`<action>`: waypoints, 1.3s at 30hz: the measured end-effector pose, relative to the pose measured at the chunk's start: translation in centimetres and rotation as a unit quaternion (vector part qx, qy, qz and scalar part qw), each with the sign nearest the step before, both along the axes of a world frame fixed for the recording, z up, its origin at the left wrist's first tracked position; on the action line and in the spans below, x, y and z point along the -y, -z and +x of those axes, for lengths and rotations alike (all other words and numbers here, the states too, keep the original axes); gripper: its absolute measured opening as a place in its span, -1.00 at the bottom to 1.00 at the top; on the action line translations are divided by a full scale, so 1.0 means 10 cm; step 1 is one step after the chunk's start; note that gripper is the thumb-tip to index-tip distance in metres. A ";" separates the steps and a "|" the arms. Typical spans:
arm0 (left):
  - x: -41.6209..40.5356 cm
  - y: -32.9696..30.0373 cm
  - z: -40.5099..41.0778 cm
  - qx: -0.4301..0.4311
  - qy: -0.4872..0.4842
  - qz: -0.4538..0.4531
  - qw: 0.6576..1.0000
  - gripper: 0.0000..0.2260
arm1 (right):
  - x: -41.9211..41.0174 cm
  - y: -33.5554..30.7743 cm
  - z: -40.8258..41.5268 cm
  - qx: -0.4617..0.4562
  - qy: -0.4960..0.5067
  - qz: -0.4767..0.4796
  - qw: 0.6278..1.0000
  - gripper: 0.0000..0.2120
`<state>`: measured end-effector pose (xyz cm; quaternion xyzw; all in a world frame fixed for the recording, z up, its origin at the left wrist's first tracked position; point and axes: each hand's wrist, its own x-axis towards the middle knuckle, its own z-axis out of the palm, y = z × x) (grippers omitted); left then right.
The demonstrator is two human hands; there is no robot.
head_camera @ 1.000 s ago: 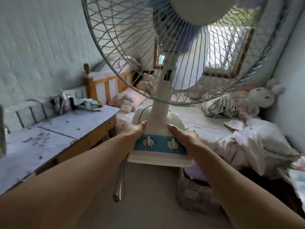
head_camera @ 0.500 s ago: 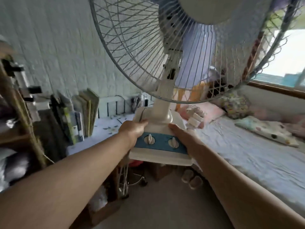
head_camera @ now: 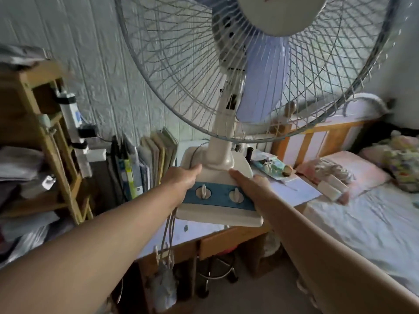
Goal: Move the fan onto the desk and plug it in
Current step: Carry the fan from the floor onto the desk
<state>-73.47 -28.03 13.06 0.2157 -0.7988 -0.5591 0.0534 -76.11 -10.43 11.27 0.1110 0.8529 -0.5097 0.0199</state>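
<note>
The white table fan (head_camera: 223, 137) with a wire cage, pale blue blades and a blue control strip with two knobs is held up in the air. My left hand (head_camera: 182, 177) grips the left side of its base and my right hand (head_camera: 249, 182) grips the right side. The base hangs over the front edge of the wooden desk (head_camera: 229, 240), which has a light patterned top. The fan's cord and plug (head_camera: 166, 243) dangle from under the base's left side, in front of the desk.
Books (head_camera: 149, 164) stand at the desk's back left, small items (head_camera: 269, 166) at its back right. A wooden shelf (head_camera: 48, 141) with a power strip (head_camera: 76, 130) stands left. The bed (head_camera: 362, 214) lies right. A stool (head_camera: 215, 268) sits under the desk.
The view has swung left from the bed toward the desk and shelf. The fan, still held by both hands, has come over the desk's front edge.
</note>
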 end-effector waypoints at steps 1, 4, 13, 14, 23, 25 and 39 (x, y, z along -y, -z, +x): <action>0.05 0.00 -0.15 0.004 -0.008 -0.014 1.000 -0.33 | 0.06 0.01 -0.16 -0.003 -0.001 0.004 1.000 -0.30; 0.14 0.01 -0.44 0.024 -0.032 -0.034 0.999 -0.32 | 0.19 0.06 -0.49 -0.007 -0.003 -0.001 1.000 -0.36; 0.13 0.41 -1.50 0.060 -0.093 -0.033 0.993 -0.24 | 0.21 0.43 -1.66 -0.002 -0.039 0.014 0.999 -0.36; 0.09 0.48 -1.59 0.064 -0.101 -0.032 0.992 -0.24 | 0.17 0.49 -1.79 0.001 -0.048 0.023 0.999 -0.36; -0.41 1.06 -2.33 0.110 -0.158 -0.016 0.981 -0.36 | -0.24 1.06 -2.74 0.017 -0.100 0.045 0.994 -0.30; -0.50 1.21 -2.46 0.110 -0.169 -0.016 0.979 -0.37 | -0.32 1.22 -2.91 0.017 -0.105 0.053 0.993 -0.29; -1.07 2.37 -3.18 0.174 -0.158 -0.063 0.970 -0.24 | -0.89 2.21 -3.56 0.070 -0.112 0.082 0.988 -0.39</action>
